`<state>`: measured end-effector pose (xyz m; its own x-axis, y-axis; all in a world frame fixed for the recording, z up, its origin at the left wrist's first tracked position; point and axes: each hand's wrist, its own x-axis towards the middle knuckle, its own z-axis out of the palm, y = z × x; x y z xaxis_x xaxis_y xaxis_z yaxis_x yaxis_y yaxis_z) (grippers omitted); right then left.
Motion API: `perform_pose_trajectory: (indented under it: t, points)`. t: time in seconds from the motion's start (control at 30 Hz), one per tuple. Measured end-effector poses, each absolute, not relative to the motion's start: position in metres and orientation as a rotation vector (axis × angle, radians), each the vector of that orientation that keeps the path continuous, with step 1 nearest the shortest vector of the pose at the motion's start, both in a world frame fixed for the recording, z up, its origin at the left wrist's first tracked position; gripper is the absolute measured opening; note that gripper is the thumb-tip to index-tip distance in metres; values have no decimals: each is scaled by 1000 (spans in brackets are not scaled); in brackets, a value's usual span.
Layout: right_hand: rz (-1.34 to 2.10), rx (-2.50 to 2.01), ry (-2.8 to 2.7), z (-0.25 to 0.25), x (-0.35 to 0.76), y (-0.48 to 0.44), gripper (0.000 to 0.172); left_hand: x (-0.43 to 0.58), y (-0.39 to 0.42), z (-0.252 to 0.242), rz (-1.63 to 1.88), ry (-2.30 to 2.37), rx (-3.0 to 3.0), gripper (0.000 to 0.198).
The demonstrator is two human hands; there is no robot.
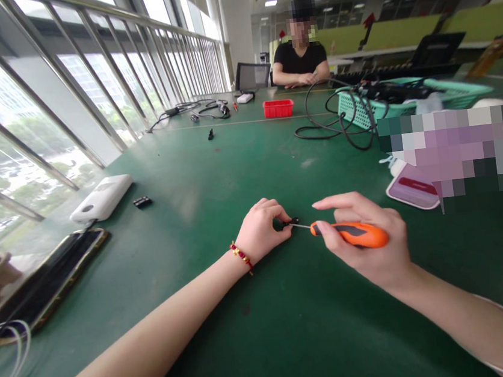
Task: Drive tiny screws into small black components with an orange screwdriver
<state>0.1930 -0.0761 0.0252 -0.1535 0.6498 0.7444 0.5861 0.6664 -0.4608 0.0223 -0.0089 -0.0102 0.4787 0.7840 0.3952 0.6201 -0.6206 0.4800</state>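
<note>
My left hand [262,226], with a red beaded bracelet at the wrist, pinches a small black part [294,220] just above the green table [232,336]. What kind of part it is I cannot make out, since the fingers cover some of it. In my right hand [375,241] lies an orange and grey screwdriver [352,234], its handle between thumb and palm, the index finger stretched out above it. The thin shaft points left, and its tip meets the black part at my left fingertips.
Left stand a white power bank [102,199], a phone [48,284] and a small black block [143,202]. Farther off are a black piece [210,134], a red tray [278,108] and cables. A teal basket [354,109] sits right, near a pink-purple phone [412,187]. A person [299,62] sits opposite.
</note>
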Motion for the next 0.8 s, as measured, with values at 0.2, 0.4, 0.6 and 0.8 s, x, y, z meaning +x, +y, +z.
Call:
perform_pose_trajectory:
  t: [0.2,0.4,0.6,0.8]
  points:
    - [132,-887,-1686,21,192,-70,72,22,-9,-10,848,1206,2464,4]
    - [128,-972,-1785,23,192,-75,42,22,-8,-10,858,1196,2450,4]
    - [89,-949,-1777,24,192,-74,36,22,-8,-12,858,1202,2450,4]
    - [106,-913,-1716,21,192,-70,66,22,-8,-12,846,1218,2461,4]
